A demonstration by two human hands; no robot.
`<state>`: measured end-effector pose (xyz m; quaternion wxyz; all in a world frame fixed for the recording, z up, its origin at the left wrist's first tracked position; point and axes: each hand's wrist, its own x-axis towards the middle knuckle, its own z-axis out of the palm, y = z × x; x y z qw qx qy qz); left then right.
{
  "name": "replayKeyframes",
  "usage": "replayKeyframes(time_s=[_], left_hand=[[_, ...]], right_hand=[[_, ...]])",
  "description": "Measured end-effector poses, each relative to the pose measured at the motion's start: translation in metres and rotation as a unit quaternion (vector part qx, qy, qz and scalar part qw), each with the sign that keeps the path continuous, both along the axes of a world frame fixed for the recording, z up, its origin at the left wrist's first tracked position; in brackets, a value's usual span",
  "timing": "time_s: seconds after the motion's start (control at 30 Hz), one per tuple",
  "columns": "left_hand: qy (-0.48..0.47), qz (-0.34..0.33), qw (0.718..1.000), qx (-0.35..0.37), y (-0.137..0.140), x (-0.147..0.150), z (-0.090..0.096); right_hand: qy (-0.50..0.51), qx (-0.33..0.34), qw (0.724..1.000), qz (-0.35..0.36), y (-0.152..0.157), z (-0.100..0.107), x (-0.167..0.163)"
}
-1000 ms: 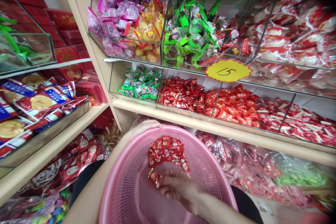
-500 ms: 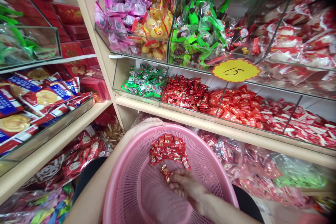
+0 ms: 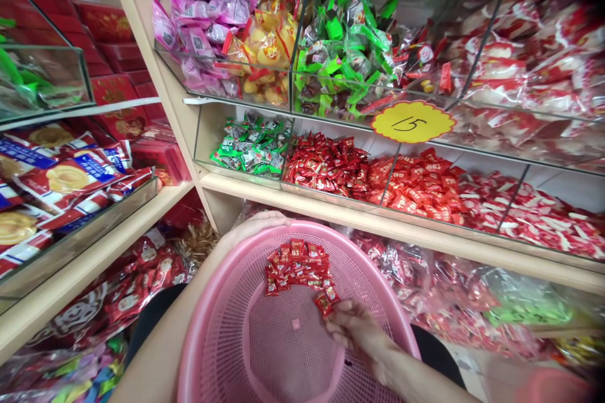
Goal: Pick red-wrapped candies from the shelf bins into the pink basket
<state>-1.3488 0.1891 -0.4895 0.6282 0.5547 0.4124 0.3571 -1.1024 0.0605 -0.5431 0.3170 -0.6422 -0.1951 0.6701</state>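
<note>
A pink plastic basket (image 3: pixel 212 321) with perforated walls is tilted toward me, its far rim near the lower shelf. My left hand (image 3: pixel 265 221) lies over the basket's upper left rim, fingers resting along it; how firmly it grips is hard to see. Inside the basket, small red wrapped candies (image 3: pixel 297 264) form a cluster against the far wall. My right hand (image 3: pixel 357 334) reaches into the basket and pinches a red wrapped candy (image 3: pixel 325 303) at its fingertips, right by the cluster's lower right end.
Glass-fronted shelf bins hold red candies (image 3: pixel 326 164), green-wrapped candies (image 3: pixel 253 145) and purple packets (image 3: pixel 208 19). A yellow price tag (image 3: pixel 413 121) marked 15 hangs on the upper bin. Blue-and-red snack packets (image 3: pixel 70 173) fill the left shelf. Bagged sweets (image 3: pixel 449 283) lie below the shelf board (image 3: pixel 302 204).
My right hand has moved right and slightly up inside the basket, bringing the pinched candy to the cluster's lower right end. My left hand stays on the rim. The view has shifted slightly.
</note>
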Motion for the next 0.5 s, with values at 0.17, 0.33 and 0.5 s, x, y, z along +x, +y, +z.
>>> replayKeyframes(time_s=[0.17,0.33,0.5], left_hand=[[0.005,0.019,1.0,0.002,-0.0007,0.003,0.0003],[0.01,0.016,1.0,0.009,-0.0016,0.0023,0.0042],[0.002,0.048,0.998,0.045,-0.0058,0.004,0.0071]], right_hand=[[0.005,0.003,1.0,-0.027,0.0,-0.0002,-0.0039],[0.033,-0.015,0.999,-0.001,-0.0016,0.0048,-0.0065],[0.01,-0.038,0.997,0.068,0.0002,0.0059,-0.0096]])
